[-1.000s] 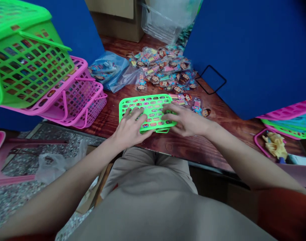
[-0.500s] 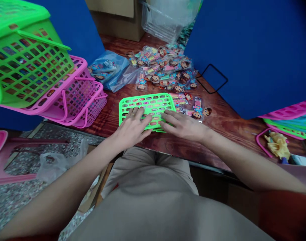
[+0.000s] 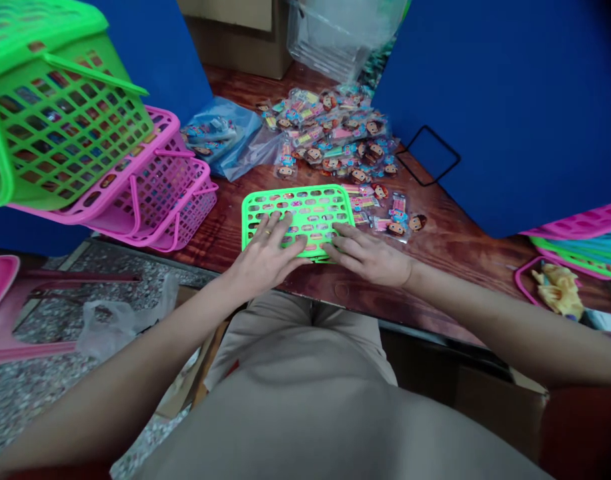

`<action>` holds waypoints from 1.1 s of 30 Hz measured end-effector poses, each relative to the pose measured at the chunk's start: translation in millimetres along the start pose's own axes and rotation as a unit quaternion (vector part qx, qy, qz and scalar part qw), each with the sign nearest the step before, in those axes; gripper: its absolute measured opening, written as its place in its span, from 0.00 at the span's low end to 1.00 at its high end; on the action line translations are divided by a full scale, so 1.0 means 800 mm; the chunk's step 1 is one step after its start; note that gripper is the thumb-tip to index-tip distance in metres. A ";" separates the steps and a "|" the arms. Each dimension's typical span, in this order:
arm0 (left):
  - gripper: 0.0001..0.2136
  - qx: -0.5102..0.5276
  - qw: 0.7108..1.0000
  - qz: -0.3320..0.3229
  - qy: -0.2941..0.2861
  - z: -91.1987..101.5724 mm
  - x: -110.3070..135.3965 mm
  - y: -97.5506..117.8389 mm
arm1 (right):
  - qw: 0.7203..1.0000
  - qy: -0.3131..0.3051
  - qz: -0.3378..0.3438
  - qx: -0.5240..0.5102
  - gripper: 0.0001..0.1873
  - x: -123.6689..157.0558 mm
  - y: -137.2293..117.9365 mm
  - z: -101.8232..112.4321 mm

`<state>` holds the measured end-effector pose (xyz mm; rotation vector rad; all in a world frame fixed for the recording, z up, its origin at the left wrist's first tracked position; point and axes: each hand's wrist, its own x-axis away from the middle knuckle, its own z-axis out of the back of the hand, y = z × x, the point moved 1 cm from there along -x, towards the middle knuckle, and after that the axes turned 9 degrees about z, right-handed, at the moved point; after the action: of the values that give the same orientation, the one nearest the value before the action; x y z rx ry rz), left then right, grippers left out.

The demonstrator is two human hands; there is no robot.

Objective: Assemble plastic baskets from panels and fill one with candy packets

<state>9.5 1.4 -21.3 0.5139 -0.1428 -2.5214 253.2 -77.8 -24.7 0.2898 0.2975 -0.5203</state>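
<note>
A bright green perforated lid point(image 3: 305, 203) lies flat on a small basket at the near edge of the wooden table point(image 3: 450, 240). My left hand point(image 3: 268, 250) rests on its near left part, fingers stretched flat. My right hand point(image 3: 368, 253) presses its near right corner, fingers also flat and slightly spread. Colourful packets show through the lid's holes. Beyond the lid lies a heap of packaged cartoon-head toys point(image 3: 335, 133).
Stacked green basket point(image 3: 55, 113) and pink baskets point(image 3: 160, 193) stand at the left. A blue plastic bag point(image 3: 225, 137) lies behind. Blue panels flank the table. Pink and green lids point(image 3: 580, 233) and a yellow toy point(image 3: 555, 287) sit at the right. A pink stool point(image 3: 15, 313) is on the floor.
My right hand has slid from the lid's right edge back to its near right corner. The left hand stayed flat on the lid. The lid sits flatter now.
</note>
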 end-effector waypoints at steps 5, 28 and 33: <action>0.20 -0.018 1.000 -0.020 -0.003 0.002 0.004 -0.003 | 0.997 0.019 -0.046 -0.055 0.21 0.003 -0.011 -0.009; 0.15 0.119 0.988 -0.006 0.094 -0.002 0.048 -0.042 | 0.993 0.031 -0.095 -0.068 0.21 -0.007 -0.024 -0.014; 0.13 0.121 0.986 0.022 0.112 -0.011 0.050 -0.037 | 0.991 0.053 -0.099 -0.073 0.20 -0.006 -0.025 -0.018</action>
<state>-33.2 4.4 -48.6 0.8756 -0.3727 -2.3952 235.7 -87.3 -39.7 0.1460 0.4694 -0.6764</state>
